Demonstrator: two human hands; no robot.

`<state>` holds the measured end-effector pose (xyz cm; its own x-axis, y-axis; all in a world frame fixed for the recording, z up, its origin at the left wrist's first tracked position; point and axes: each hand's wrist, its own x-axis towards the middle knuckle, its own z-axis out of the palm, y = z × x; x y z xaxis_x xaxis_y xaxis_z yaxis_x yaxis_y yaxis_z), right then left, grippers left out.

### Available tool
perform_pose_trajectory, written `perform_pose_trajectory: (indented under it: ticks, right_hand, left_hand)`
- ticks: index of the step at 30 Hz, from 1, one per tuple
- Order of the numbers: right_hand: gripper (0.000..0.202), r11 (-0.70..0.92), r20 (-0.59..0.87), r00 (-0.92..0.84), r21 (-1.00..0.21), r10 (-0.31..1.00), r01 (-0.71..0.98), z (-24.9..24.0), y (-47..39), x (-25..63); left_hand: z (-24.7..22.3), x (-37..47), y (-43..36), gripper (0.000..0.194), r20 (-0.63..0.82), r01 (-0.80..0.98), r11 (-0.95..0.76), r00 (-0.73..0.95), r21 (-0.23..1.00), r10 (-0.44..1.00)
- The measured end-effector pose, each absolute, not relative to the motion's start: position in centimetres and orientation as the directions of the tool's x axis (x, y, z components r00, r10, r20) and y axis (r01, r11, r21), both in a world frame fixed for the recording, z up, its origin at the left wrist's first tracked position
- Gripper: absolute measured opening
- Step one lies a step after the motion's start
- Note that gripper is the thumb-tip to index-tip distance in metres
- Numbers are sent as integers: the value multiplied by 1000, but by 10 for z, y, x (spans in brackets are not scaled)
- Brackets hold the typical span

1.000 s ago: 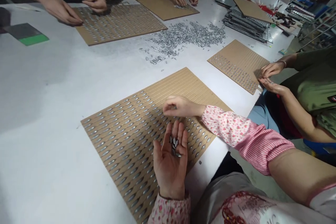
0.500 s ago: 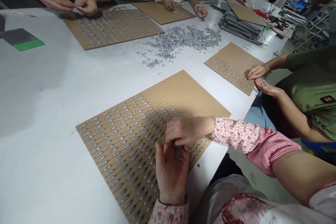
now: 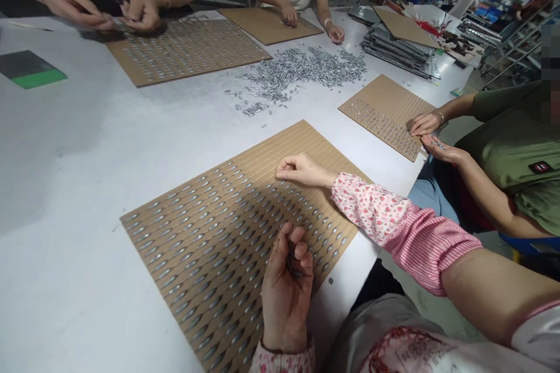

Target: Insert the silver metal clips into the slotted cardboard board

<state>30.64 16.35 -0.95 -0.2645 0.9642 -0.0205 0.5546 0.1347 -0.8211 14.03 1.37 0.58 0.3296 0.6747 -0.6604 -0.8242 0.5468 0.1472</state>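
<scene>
A brown grooved board [image 3: 301, 140] lies in front of me, with rows of small silvery oval pieces [image 3: 188, 227] in its grooves. Palm up over its near right part, my left hand [image 3: 287, 291] is curled round a few dark metal pieces, partly hidden by the fingers. My right hand [image 3: 304, 169] reaches in from the right, low over the upper middle of the board where the filled rows end. Its thumb and fingers are pinched together, and whatever they hold is hidden.
Beyond the board lies a heap of loose metal pieces [image 3: 306, 70]. Other people's hands work at three more boards, at back left [image 3: 126, 70], back centre [image 3: 249, 20] and right [image 3: 380, 90]. Stacked trays [image 3: 398, 49] stand at back right. A green-and-grey block [image 3: 32, 70] is far left.
My right hand has moved up and away from my left palm to the board's upper middle. The fingers of my left hand have curled in more. The view has shifted slightly.
</scene>
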Motion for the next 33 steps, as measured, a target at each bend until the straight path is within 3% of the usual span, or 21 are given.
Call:
perform_pose_trajectory:
  ticks: [4,11,16,21,25,28,33]
  right_hand:
    - [23,190,40,-224,-686,974,702,-21,168,300]
    - [18,229,109,-203,-561,973,795,-29,167,296]
    - [14,230,120,-197,-560,973,796,-34,170,296]
    - [26,245,188,-160,-659,969,711,-26,164,314]
    - [29,338,268,-222,-547,937,766,-11,130,354]
    - [33,398,205,-341,-417,917,817,-11,91,380]
    - [56,346,34,-350,-277,936,897,-27,47,385]
  left_hand:
    - [8,142,14,30,-630,-838,521,319,161,708]
    - [4,144,15,26,-672,-814,552,308,180,673]
    - [7,145,14,25,-664,-808,554,303,202,683]
    - [10,142,14,31,-672,-828,520,262,212,693]
    - [14,131,12,40,-664,-854,492,272,166,696]
    - [20,120,1,36,-582,-838,541,407,67,704]
    - [18,114,-33,28,-625,-755,643,441,130,644]
